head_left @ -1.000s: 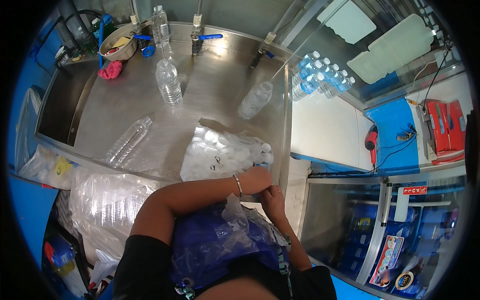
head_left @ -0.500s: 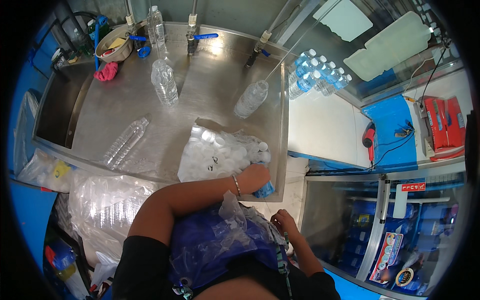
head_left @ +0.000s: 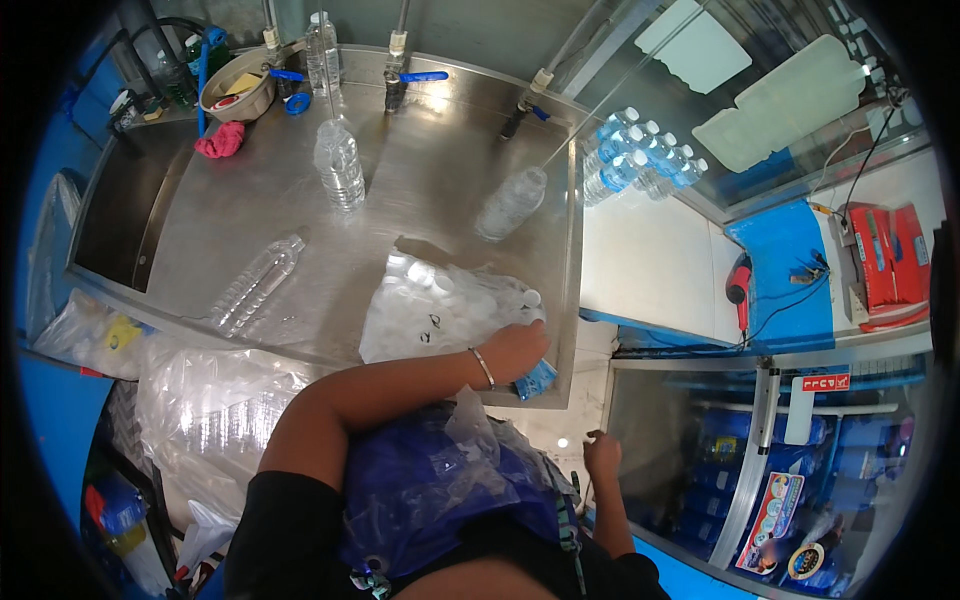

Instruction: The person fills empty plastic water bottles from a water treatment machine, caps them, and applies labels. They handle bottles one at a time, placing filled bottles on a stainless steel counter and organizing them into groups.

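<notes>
My left hand (head_left: 515, 350) is wrapped round a small clear bottle with a blue label (head_left: 537, 380); its white cap end shows above my fingers. This is at the front right corner of the steel sink counter (head_left: 230, 200). Touching that hand is a clear plastic bag of white caps (head_left: 430, 310), marked in black. My right hand (head_left: 602, 457) is beyond the counter's front edge, over the floor, with curled fingers; whether anything is in them is hidden. Left of it shows a small white round spot (head_left: 563, 443), which I cannot identify.
Large clear bottles (head_left: 340, 165) stand under thin pipes, another (head_left: 510, 203) leans right, and one (head_left: 258, 285) lies on the counter. Several small capped bottles (head_left: 640, 160) stand on the white side counter. A glass-fronted fridge (head_left: 740, 470) is at right, wrapped bottles (head_left: 220, 420) at left.
My right hand has moved right, away from my apron and the bottle. My left hand keeps its hold, shifted slightly. The white spot now shows on its left. The whole view has shifted a little.
</notes>
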The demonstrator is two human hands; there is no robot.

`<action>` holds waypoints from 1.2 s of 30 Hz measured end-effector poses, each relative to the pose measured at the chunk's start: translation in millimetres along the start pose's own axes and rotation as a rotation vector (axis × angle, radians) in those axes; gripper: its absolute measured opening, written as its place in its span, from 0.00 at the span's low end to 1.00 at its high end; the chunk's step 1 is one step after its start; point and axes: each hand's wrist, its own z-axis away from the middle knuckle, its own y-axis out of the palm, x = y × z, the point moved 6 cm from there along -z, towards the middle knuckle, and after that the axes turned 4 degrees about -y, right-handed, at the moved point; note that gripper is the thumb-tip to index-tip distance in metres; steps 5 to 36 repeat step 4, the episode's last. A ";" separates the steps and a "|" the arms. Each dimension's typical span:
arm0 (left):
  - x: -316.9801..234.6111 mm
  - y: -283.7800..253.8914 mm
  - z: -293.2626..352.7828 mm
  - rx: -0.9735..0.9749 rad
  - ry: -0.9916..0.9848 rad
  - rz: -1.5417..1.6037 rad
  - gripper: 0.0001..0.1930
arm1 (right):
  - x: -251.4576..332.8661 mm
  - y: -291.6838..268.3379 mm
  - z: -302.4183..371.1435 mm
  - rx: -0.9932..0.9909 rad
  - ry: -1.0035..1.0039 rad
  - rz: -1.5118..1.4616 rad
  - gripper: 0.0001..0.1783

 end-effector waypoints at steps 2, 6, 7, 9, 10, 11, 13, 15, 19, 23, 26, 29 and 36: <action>1.5 -25.4 -5.6 -0.023 -0.018 0.018 0.07 | 31.7 -44.0 -15.1 -0.028 -0.033 -0.160 0.22; 19.9 -75.5 -0.8 -0.262 -0.084 0.321 0.11 | 86.7 -94.1 -9.6 -0.314 -0.262 -0.298 0.23; 19.9 -75.5 -0.8 -0.262 -0.084 0.321 0.11 | 86.7 -94.1 -9.6 -0.314 -0.262 -0.298 0.23; 19.9 -75.5 -0.8 -0.262 -0.084 0.321 0.11 | 86.7 -94.1 -9.6 -0.314 -0.262 -0.298 0.23; 19.9 -75.5 -0.8 -0.262 -0.084 0.321 0.11 | 86.7 -94.1 -9.6 -0.314 -0.262 -0.298 0.23; 19.9 -75.5 -0.8 -0.262 -0.084 0.321 0.11 | 86.7 -94.1 -9.6 -0.314 -0.262 -0.298 0.23; 19.9 -75.5 -0.8 -0.262 -0.084 0.321 0.11 | 86.7 -94.1 -9.6 -0.314 -0.262 -0.298 0.23; 19.9 -75.5 -0.8 -0.262 -0.084 0.321 0.11 | 86.7 -94.1 -9.6 -0.314 -0.262 -0.298 0.23; 19.9 -75.5 -0.8 -0.262 -0.084 0.321 0.11 | 86.7 -94.1 -9.6 -0.314 -0.262 -0.298 0.23; 19.9 -75.5 -0.8 -0.262 -0.084 0.321 0.11 | 86.7 -94.1 -9.6 -0.314 -0.262 -0.298 0.23; 19.9 -75.5 -0.8 -0.262 -0.084 0.321 0.11 | 86.7 -94.1 -9.6 -0.314 -0.262 -0.298 0.23; 19.9 -75.5 -0.8 -0.262 -0.084 0.321 0.11 | 86.7 -94.1 -9.6 -0.314 -0.262 -0.298 0.23; 19.9 -75.5 -0.8 -0.262 -0.084 0.321 0.11 | 86.7 -94.1 -9.6 -0.314 -0.262 -0.298 0.23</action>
